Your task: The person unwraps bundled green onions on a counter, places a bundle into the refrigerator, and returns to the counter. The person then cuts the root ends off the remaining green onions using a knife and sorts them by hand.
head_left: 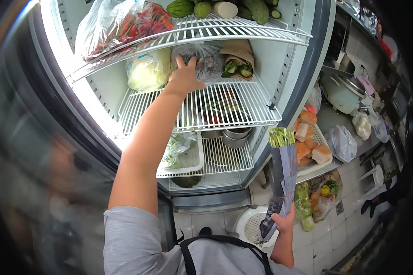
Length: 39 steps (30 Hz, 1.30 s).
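Observation:
My left hand (186, 75) reaches into the open fridge above the middle wire shelf (202, 105), fingers spread. Its fingertips are at a translucent plastic bag (209, 62) with dark contents; whether they press on it I cannot tell. Left of that bag sits a clear bag of pale green vegetable (149, 68); to its right is a brown paper bag of green vegetables (237, 62). Down at my right side, my right hand (284, 221) is closed around the lower end of a paper-wrapped bundle of green stalks (283, 169). The bundle stands nearly upright, its cut ends on top.
Above, a wire shelf (192, 34) bears red peppers (147, 23) and green vegetables. Metal pots (236, 135) and a white basket (188, 162) sit lower. The fridge door (69, 137) stands open at left. Right are a crate of bread (323, 153), floor bags (323, 195) and a white stool (252, 224).

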Motion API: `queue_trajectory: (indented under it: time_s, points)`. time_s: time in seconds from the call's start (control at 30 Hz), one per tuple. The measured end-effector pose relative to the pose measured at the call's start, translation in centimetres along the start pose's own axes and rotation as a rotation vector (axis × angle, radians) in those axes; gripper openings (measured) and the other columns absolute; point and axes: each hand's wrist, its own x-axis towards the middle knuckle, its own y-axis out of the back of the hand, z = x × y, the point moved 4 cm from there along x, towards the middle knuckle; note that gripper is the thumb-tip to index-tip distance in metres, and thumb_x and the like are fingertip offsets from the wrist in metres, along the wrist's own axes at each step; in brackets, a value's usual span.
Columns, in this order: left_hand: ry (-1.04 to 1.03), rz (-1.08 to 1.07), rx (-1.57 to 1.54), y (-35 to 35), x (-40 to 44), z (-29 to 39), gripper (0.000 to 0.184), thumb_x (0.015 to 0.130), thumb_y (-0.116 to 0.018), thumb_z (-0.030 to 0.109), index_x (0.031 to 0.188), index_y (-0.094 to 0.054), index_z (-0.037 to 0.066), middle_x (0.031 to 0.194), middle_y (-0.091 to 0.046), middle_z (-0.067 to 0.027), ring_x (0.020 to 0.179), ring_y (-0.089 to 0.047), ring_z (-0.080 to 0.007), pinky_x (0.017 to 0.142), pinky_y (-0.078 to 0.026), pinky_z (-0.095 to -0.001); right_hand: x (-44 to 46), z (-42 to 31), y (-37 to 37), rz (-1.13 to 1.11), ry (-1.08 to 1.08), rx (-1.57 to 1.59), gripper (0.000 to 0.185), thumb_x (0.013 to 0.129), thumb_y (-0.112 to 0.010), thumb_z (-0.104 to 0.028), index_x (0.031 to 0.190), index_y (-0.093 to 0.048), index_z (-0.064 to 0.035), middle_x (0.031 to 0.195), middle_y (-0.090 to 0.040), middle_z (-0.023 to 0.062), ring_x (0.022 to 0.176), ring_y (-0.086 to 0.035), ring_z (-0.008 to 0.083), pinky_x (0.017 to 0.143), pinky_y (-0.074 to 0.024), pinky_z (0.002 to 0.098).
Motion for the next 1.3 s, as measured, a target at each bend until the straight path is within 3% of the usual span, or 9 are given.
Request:
queue_trajectory:
  time_s: [0.13, 0.33, 0.4, 0.53, 0.6, 0.73, 0.8, 0.93, 1.3]
  points:
    - [0.019, 0.086, -0.131, -0.7, 2.7, -1.6, 0.044, 0.067, -0.057, 0.019, 0.109, -0.046, 0.009, 0.129, -0.017, -0.0253, 0.088, -0.051, -0.0422, 0.079, -0.044, -0.0398, 0.4, -1.2, 0.7, -0.087, -0.023, -0.040, 0.077, 0.053, -0.069, -0.013, 0.118, -0.032, 0.0019, 0.104, -0.049, 0.0078, 0.090, -0.051, 0.0161, 0.079, -0.0394, 0.0288]
    - [-0.083, 0.536, -0.491, 3.5, 1.6, -5.7, 0.039, 0.068, -0.050, 0.015, 0.106, -0.050, 0.006, 0.111, -0.044, -0.0204, 0.092, -0.050, -0.0358, 0.082, -0.039, -0.0393, 2.2, -5.9, -1.0, -0.194, 0.025, 0.014, 0.092, 0.050, -0.075, -0.032, 0.119, -0.029, 0.0057, 0.105, -0.049, 0.0115, 0.088, -0.052, 0.0169, 0.075, -0.0409, 0.0265]
    - [0.091, 0.374, -0.692, 5.9, -1.2, -6.7, 0.037, 0.067, -0.050, 0.014, 0.102, -0.051, 0.002, 0.110, -0.045, -0.0196, 0.094, -0.048, -0.0331, 0.081, -0.038, -0.0373, 2.9, -7.6, -1.9, -0.241, 0.019, 0.050, 0.094, 0.049, -0.075, -0.032, 0.121, -0.027, 0.0061, 0.107, -0.048, 0.0123, 0.090, -0.051, 0.0167, 0.076, -0.0404, 0.0259]
    - [-0.023, 0.861, -0.569, 7.4, -10.4, -9.3, 0.032, 0.066, -0.051, 0.010, 0.096, -0.052, -0.003, 0.098, -0.049, -0.0178, 0.091, -0.048, -0.0297, 0.080, -0.037, -0.0332, 4.7, -12.2, -5.7, -0.275, -0.064, 0.107, 0.095, 0.050, -0.074, -0.029, 0.123, -0.024, 0.0054, 0.112, -0.045, 0.0125, 0.096, -0.050, 0.0170, 0.081, -0.0391, 0.0264]
    - [-0.091, 0.990, -0.810, 7.2, -14.7, -11.0, 0.026, 0.066, -0.050, 0.005, 0.091, -0.052, -0.004, 0.091, -0.048, -0.0158, 0.085, -0.047, -0.0278, 0.078, -0.036, -0.0319, 6.1, -13.5, -7.1, -0.301, -0.053, 0.108, 0.090, 0.054, -0.071, -0.026, 0.124, -0.024, 0.0045, 0.111, -0.046, 0.0117, 0.095, -0.050, 0.0169, 0.081, -0.0394, 0.0265]
    - [-0.009, 1.166, -0.407, 6.6, -20.1, -12.4, 0.016, 0.061, -0.055, -0.002, 0.075, -0.047, 0.000, 0.088, -0.046, -0.0134, 0.083, -0.046, -0.0269, 0.074, -0.036, -0.0324, 10.8, -14.4, -9.3, -0.350, -0.048, -0.003, 0.077, 0.062, -0.065, -0.023, 0.124, -0.026, 0.0025, 0.109, -0.048, 0.0109, 0.093, -0.051, 0.0160, 0.080, -0.0402, 0.0256]
    - [-0.050, 1.134, -0.266, 5.2, -20.2, -11.3, 0.015, 0.062, -0.055, -0.002, 0.068, -0.043, 0.001, 0.090, -0.044, -0.0147, 0.077, -0.045, -0.0289, 0.068, -0.038, -0.0323, 13.1, -15.3, -11.9, -0.386, -0.098, -0.070, 0.074, 0.064, -0.063, -0.022, 0.124, -0.027, 0.0024, 0.107, -0.049, 0.0109, 0.091, -0.051, 0.0157, 0.078, -0.0405, 0.0249]
    - [0.054, 1.093, -0.432, 4.4, -19.7, -12.0, 0.014, 0.063, -0.054, -0.001, 0.071, -0.043, 0.000, 0.088, -0.044, -0.0143, 0.078, -0.045, -0.0277, 0.069, -0.038, -0.0318, 17.7, -16.4, -18.3, -0.431, -0.064, -0.213, 0.065, 0.068, -0.060, -0.017, 0.122, -0.028, 0.0020, 0.099, -0.051, 0.0123, 0.075, -0.053, 0.0146, 0.066, -0.0444, 0.0281]
    - [0.013, 1.047, -0.477, 4.9, -19.4, -13.2, 0.013, 0.064, -0.054, 0.003, 0.071, -0.043, 0.001, 0.078, -0.046, -0.0158, 0.077, -0.047, -0.0313, 0.065, -0.039, -0.0352, 33.1, -11.0, -30.6, -0.142, 0.390, -0.807, 0.068, 0.063, -0.063, -0.020, 0.118, -0.032, 0.0077, 0.110, -0.046, 0.0233, 0.099, -0.047, 0.0304, 0.084, -0.0370, 0.0307]
